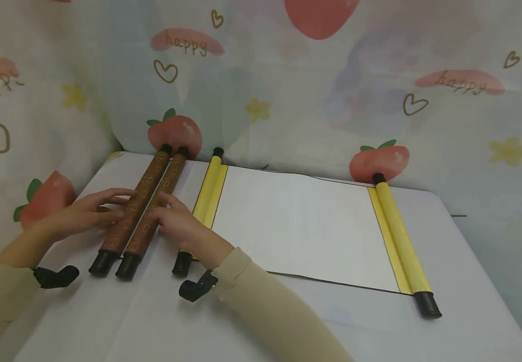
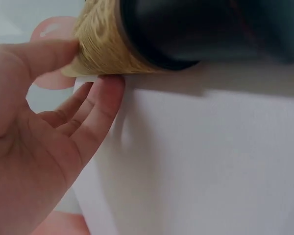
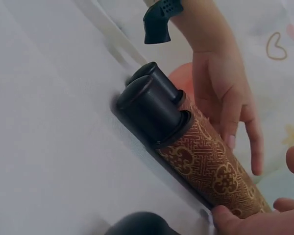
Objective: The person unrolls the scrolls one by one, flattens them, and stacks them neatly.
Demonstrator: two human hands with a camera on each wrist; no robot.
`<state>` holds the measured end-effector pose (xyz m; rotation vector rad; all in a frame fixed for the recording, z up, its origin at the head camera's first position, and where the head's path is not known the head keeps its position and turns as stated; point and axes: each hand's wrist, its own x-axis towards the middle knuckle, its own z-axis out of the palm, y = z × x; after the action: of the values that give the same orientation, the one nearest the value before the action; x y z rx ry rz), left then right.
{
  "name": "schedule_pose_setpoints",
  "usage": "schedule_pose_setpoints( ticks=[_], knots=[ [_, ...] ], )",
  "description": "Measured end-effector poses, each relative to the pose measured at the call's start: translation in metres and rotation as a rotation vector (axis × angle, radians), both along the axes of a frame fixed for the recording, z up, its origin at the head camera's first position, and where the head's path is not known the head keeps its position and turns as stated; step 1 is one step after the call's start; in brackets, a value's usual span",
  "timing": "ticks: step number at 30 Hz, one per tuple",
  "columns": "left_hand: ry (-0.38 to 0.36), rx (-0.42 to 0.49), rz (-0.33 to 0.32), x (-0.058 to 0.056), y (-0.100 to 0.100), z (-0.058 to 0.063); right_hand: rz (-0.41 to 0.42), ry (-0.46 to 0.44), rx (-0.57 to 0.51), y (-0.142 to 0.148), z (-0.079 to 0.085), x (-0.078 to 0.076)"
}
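A brown patterned scroll [image 1: 135, 216] lies at the left of the table, wound into two side-by-side rolls with black end caps. On its left side rests my left hand [image 1: 86, 215], fingers mostly straight. In the left wrist view, the thumb of that hand [image 2: 34, 112] touches the roll while the fingertips lie at its lower edge. My right hand [image 1: 181, 226] touches the right roll from the other side. The right wrist view shows a fingertip of the right hand [image 3: 264, 223] at the roll's [image 3: 210, 171] base, with the thumb apart from it.
Right of the brown scroll, a second scroll with yellow rollers [image 1: 401, 236] is spread out, its white sheet [image 1: 297, 226] facing up. Both lie on a white-covered table [image 1: 342, 327]. A printed cloth [image 1: 288, 115] with strawberries and hearts hangs behind and at the left.
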<state>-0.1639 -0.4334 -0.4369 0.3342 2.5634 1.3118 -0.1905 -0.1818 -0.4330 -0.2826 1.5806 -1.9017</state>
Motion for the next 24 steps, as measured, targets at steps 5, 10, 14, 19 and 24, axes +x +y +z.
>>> schedule_pose_setpoints(
  ticks=[5,10,14,19,24],
  knots=[
    [-0.073,0.029,0.027,-0.004,0.009,0.002,-0.042,0.05,0.027,-0.007,-0.002,0.0],
    [-0.103,0.092,0.057,0.002,0.018,0.005,-0.026,0.105,0.111,-0.007,-0.007,-0.001],
    [-0.08,0.126,0.092,0.009,0.031,0.008,-0.042,0.244,0.222,0.0,-0.008,-0.001],
    [-0.057,0.161,0.171,0.015,0.05,0.014,-0.009,0.379,0.24,0.019,-0.002,-0.005],
    [-0.044,0.182,0.208,0.022,0.075,0.023,0.049,0.418,0.221,0.044,0.005,-0.009]
  ],
)
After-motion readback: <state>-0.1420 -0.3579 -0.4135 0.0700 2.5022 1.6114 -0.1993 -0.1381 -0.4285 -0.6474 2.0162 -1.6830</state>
